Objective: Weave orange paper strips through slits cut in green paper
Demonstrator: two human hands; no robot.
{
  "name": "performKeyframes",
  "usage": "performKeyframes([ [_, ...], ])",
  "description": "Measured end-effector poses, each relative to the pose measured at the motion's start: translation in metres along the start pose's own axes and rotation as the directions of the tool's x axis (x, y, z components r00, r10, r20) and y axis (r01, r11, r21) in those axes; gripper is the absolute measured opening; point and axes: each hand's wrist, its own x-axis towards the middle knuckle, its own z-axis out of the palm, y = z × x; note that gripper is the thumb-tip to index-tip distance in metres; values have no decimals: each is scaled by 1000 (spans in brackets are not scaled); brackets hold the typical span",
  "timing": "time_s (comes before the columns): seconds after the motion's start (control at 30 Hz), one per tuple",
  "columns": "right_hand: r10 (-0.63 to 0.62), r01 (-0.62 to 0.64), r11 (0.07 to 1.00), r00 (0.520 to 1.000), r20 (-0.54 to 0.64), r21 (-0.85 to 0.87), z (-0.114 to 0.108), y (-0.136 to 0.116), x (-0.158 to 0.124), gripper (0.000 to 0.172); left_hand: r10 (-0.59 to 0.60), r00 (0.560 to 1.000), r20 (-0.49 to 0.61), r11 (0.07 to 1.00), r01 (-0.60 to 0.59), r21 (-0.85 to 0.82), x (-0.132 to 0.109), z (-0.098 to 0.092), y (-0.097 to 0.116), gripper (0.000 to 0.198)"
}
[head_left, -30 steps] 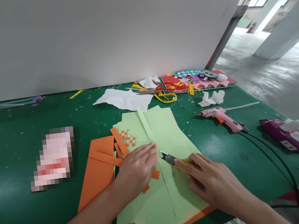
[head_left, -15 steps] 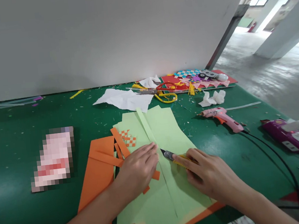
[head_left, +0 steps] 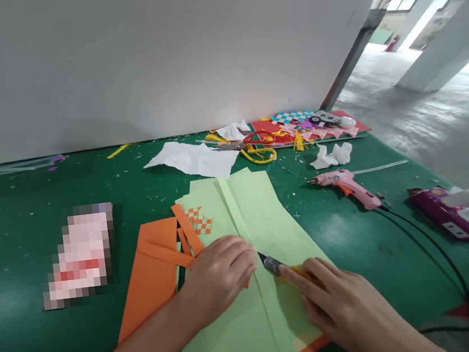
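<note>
My left hand (head_left: 218, 276) lies flat on a light green paper sheet (head_left: 260, 218), its fingers pressing the sheet down beside a long cut. A yellow utility knife (head_left: 278, 265) is gripped in my right hand (head_left: 342, 307), blade tip on the green paper just right of my left fingertips. A narrow green strip (head_left: 277, 323) runs lengthwise down the sheet. Orange paper (head_left: 152, 270) and orange strips lie under and left of the green sheets, with a small orange-and-white woven square (head_left: 199, 219) on top.
On the green table (head_left: 21, 240): a pink glue gun (head_left: 347, 183) with black cord at right, a purple power strip (head_left: 453, 213), scissors (head_left: 251, 143), white paper (head_left: 192, 158), crumpled tissue (head_left: 331, 155), a red sheet with craft pieces (head_left: 309, 125), and a blurred pink object (head_left: 80, 255) at left.
The knife and my right hand slid down the green sheet toward me. The narrow green strip now lies separated along the cut. The view dipped slightly.
</note>
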Motion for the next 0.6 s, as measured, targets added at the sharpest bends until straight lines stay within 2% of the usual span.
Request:
performKeyframes([
  [0.07,6,-6,1000,1000,1,2,-1,-1,1,51,-72,996,46,997,71,18,0,1,-1,22],
  [0.2,13,-13,1000,1000,-5,6,-1,-1,1,52,-196,977,85,976,186,115,-1,4,-3,45],
  [0.37,33,-32,999,999,-39,19,0,1,4,51,-216,970,115,969,198,147,-3,5,-2,52],
  [0.6,37,-39,999,997,-75,-25,-1,7,19,46,-239,963,126,965,222,139,-3,6,-3,52],
])
